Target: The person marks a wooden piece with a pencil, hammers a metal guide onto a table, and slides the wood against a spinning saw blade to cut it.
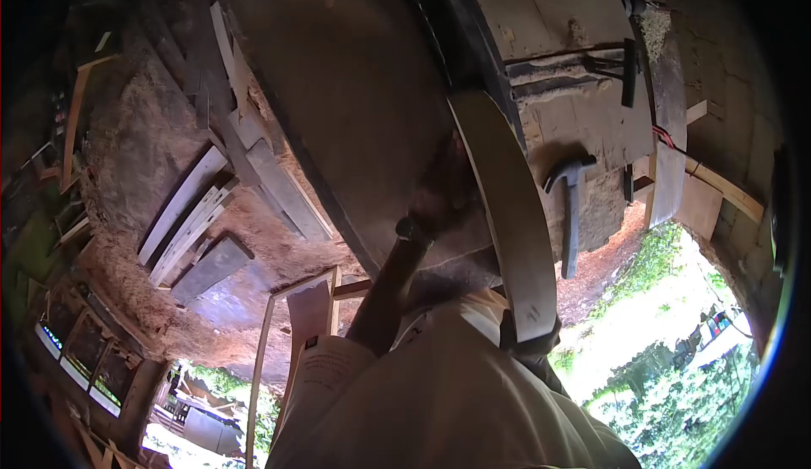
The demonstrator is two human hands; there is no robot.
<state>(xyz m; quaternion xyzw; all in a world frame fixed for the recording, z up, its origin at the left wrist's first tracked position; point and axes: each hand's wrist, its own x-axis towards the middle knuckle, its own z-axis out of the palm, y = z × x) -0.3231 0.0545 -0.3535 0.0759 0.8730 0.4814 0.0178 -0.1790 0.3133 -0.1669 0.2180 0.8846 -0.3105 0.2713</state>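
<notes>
A long pale wooden plank (514, 215) runs away from my body across the machine table, curved in this fisheye view. My left hand (446, 183), in deep shadow and with a band at the wrist, is against the plank's left edge; its fingers show only dimly and seem to grip that edge. At the plank's near end, my right hand (541, 346) is wrapped round it from below, mostly hidden by the wood. A dark, broad flat surface (355, 89) lies under and left of my left hand. Right of the plank rests a claw hammer (571, 215).
Sawdust-covered boards and a dark metal fitting (625, 72) are at the upper right. Cut planks (190, 203) lie on the reddish ground to the left. A thin wooden frame (262, 359) stands near my left side. Greenery shows at the lower right.
</notes>
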